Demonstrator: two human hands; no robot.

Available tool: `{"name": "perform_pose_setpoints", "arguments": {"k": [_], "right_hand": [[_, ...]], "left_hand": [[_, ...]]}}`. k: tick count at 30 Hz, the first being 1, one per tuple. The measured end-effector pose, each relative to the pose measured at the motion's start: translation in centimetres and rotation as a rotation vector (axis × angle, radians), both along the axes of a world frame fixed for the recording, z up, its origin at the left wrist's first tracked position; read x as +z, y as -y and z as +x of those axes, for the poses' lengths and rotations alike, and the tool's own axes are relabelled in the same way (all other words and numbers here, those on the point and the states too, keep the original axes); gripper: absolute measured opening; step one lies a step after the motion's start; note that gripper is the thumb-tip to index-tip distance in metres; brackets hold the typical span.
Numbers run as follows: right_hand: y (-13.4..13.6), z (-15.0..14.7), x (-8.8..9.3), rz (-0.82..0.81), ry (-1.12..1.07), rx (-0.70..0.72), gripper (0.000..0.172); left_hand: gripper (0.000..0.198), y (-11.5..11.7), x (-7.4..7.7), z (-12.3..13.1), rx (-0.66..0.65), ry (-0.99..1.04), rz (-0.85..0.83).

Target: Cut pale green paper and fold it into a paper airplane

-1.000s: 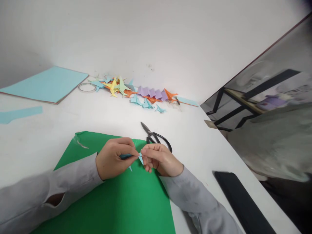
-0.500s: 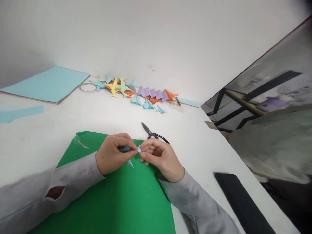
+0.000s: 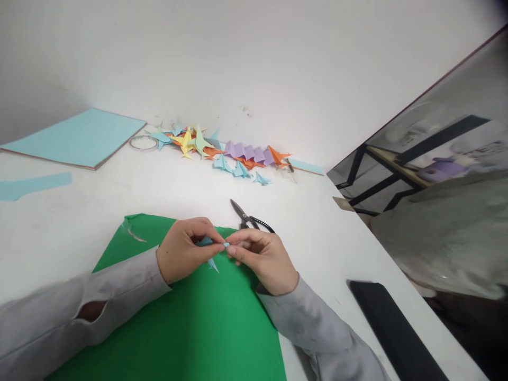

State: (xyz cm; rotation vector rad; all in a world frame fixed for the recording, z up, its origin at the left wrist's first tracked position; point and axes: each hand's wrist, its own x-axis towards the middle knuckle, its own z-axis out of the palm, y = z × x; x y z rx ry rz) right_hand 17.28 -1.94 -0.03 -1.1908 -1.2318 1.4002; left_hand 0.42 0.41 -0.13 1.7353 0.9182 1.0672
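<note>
Both the left hand (image 3: 183, 251) and right hand (image 3: 262, 257) pinch a small blue folded paper (image 3: 210, 247) between their fingertips. It sits at the left hand's 3 o'clock, above the green sheet (image 3: 186, 328); scissors (image 3: 250, 218) lie at 12 o'clock.

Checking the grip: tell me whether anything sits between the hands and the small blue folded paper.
Nothing visible. The left hand and right hand both pinch the blue folded paper directly; the scissors lie behind them.

A paper-craft work corner: a white tabletop (image 3: 119, 190) set against a bare white wall (image 3: 254, 63), a heap of folded paper shapes (image 3: 222, 151) at upper centre, a light blue paper stack (image 3: 79, 137) upper left (a tape ring (image 3: 142, 142) just beside it), black scissors (image 3: 254, 219) mid-frame, a green sheet (image 3: 178, 317) at the bottom
</note>
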Motion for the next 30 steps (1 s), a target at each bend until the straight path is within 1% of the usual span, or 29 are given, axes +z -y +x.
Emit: {"name": "perform_pose_setpoints", "arguments": {"k": [14, 20, 30], "right_hand": [[0.09, -0.07, 0.19, -0.009, 0.048, -0.025, 0.019], [0.12, -0.17, 0.47, -0.014, 0.032, -0.032, 0.024], [0.15, -0.13, -0.14, 0.048, 0.099, -0.053, 0.018]], "left_hand": [[0.008, 0.18, 0.21, 0.05, -0.002, -0.021, 0.005], [0.007, 0.22, 0.33, 0.1, -0.003, -0.018, 0.0], [0.008, 0.2, 0.08, 0.05, 0.005, -0.022, 0.009]]}}
